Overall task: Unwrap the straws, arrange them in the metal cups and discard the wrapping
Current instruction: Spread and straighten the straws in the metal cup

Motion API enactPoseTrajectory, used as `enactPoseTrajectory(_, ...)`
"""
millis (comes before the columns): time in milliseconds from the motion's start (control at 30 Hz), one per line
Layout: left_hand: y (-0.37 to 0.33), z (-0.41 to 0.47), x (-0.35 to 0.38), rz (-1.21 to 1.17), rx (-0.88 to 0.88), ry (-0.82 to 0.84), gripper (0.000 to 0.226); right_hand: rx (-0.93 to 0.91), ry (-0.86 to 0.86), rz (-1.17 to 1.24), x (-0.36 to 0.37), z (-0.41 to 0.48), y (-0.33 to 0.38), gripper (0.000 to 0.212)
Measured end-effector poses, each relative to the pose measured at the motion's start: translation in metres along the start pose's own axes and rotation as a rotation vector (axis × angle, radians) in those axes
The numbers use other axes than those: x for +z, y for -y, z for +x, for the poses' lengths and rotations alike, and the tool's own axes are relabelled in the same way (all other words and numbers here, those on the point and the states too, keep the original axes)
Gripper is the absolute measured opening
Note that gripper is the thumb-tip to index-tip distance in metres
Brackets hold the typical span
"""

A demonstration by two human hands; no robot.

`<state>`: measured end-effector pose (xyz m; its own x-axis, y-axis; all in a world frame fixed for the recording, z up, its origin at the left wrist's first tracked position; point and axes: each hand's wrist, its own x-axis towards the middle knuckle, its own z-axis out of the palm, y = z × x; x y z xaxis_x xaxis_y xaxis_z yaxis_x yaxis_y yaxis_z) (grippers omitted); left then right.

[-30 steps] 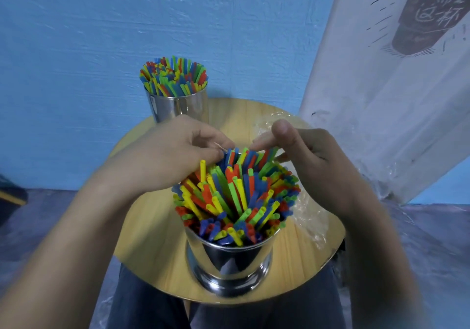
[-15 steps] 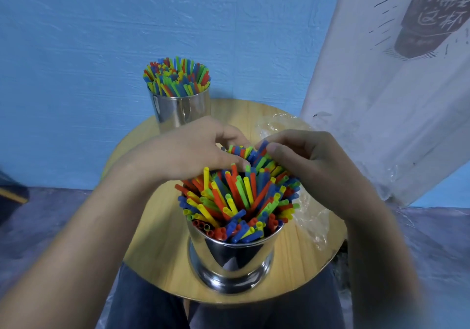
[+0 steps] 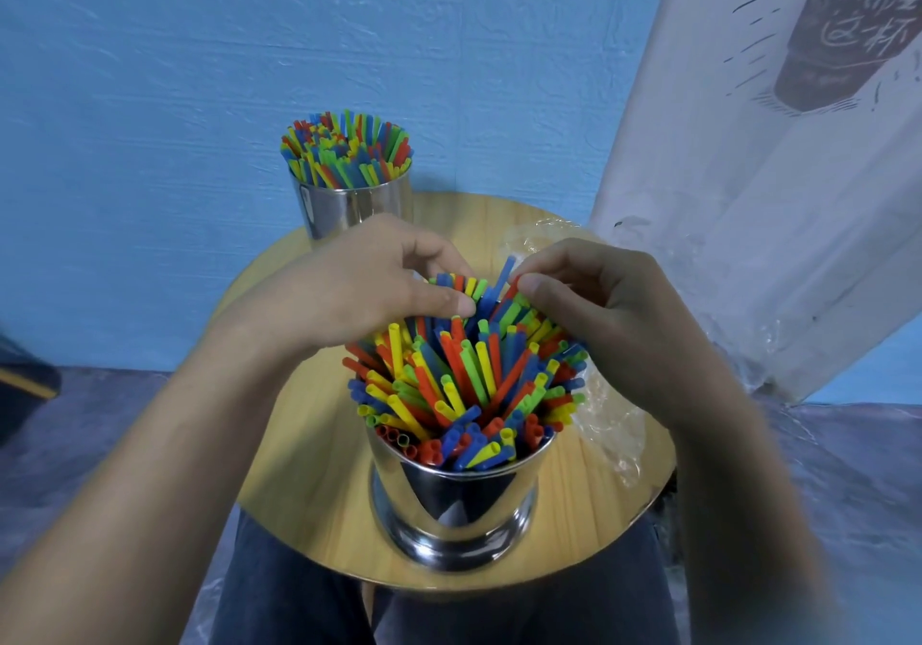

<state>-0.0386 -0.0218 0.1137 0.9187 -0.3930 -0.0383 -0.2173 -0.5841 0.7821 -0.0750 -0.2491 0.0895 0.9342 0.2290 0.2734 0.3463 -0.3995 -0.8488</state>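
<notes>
A shiny metal cup [image 3: 451, 509] stands near the front edge of the round wooden table [image 3: 299, 470], packed with red, yellow, green and blue straws [image 3: 464, 385] that fan outward. My left hand [image 3: 359, 285] curls over the far left tips, thumb and fingers pinching some straws. My right hand [image 3: 608, 305] curls over the far right tips, gripping straws between thumb and forefinger. A second metal cup [image 3: 356, 208], also full of coloured straws [image 3: 346, 150], stands at the table's far left. Clear plastic wrapping [image 3: 608, 430] lies crumpled on the table's right side, partly under my right hand.
A blue wall rises behind the table. A white printed banner [image 3: 778, 170] hangs at the right, close to the table's edge. My dark trousers [image 3: 299, 594] show below the table. A dark object [image 3: 20, 385] sits at the far left on the floor.
Both hands have spread slightly apart over the far straw tips. The straws in the near cup have fanned out and shifted. The camera has tilted a little.
</notes>
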Motion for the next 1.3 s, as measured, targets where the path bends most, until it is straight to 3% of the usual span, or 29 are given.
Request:
enactPoseTrajectory(433, 0.005, -0.005, -0.001, -0.115, -0.007, 0.021, 0.024, -0.011, -0.007, -0.011, 0.001, -0.002, -0.001, 0.020)
enactPoseTrajectory(600, 0.006, -0.004, 0.001, -0.126, -0.026, -0.027, 0.008, -0.037, 0.002, -0.035, 0.001, -0.002, 0.000, 0.021)
enactPoseTrajectory(967, -0.001, 0.002, 0.006, -0.100, 0.127, 0.087, 0.024, -0.002, -0.053, 0.069, 0.003, -0.003, 0.007, 0.005)
enactPoseTrajectory(1300, -0.001, 0.010, 0.010, -0.012, 0.194, 0.025, 0.014, 0.011, -0.009, 0.102, 0.001, -0.005, 0.008, 0.020)
